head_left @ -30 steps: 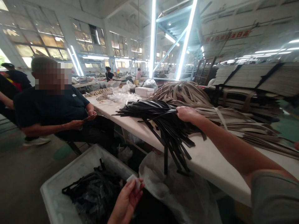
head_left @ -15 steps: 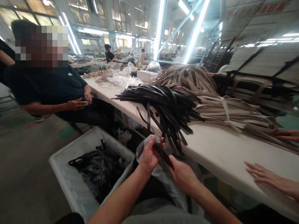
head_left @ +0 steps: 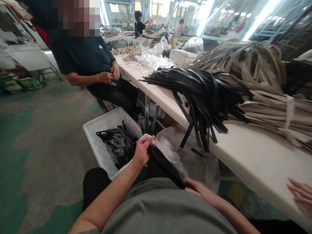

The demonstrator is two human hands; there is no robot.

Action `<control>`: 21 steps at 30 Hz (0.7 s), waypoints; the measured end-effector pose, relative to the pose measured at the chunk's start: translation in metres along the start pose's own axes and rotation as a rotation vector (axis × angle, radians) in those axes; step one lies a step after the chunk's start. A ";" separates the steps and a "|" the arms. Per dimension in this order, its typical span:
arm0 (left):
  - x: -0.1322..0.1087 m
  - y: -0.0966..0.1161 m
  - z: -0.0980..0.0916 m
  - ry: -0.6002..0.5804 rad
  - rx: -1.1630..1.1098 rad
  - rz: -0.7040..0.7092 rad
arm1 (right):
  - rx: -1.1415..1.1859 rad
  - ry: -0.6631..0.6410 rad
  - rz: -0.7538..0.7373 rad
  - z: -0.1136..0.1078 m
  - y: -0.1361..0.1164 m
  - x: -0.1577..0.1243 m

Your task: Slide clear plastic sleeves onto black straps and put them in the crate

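Note:
A dark strap [head_left: 165, 165] stretches across my lap between my two hands. My left hand [head_left: 143, 151] is closed on its upper end, together with a piece of whitish material [head_left: 147, 136]. My right hand [head_left: 198, 190] grips the lower end, its fingertips partly hidden. Beyond them, a pile of black straps [head_left: 195, 87] lies on the pale table [head_left: 246, 146], with several ends hanging over the edge. A white bin [head_left: 90, 130] to the left of my left hand holds black straps [head_left: 119, 143] in clear wrapping.
A seated person [head_left: 83, 61] is beyond the bin. Beige strap bundles [head_left: 265, 107] lie at the table's right. Another person's hand [head_left: 301, 191] rests at the right edge. A translucent bag [head_left: 202, 165] sits beneath the table edge. Clear bags [head_left: 156, 58] and a white box [head_left: 182, 57] are farther back.
My hands have moved apart, exposing more of the dark strap between them. My right hand is lower. The view has turned left and down, bringing more floor into sight.

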State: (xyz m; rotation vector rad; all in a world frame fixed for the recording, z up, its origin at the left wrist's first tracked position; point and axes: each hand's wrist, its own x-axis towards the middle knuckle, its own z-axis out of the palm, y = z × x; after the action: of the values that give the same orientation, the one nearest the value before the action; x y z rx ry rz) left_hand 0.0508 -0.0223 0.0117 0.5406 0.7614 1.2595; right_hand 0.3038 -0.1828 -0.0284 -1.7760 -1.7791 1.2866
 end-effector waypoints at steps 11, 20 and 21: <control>-0.067 -0.023 -0.054 -0.105 0.394 -0.007 | 0.957 -0.364 0.083 0.027 -0.162 0.164; -0.064 0.010 -0.066 0.184 0.037 0.075 | 1.025 -0.155 -0.111 0.006 -0.164 0.175; -0.061 0.014 -0.066 0.204 0.009 0.088 | 0.961 -0.166 -0.106 0.008 -0.159 0.175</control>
State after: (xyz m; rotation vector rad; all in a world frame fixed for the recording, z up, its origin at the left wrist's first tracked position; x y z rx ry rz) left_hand -0.0163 -0.0806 -0.0078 0.4612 0.9225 1.4082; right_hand 0.1658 0.0026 0.0241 -1.0311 -0.9749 1.8355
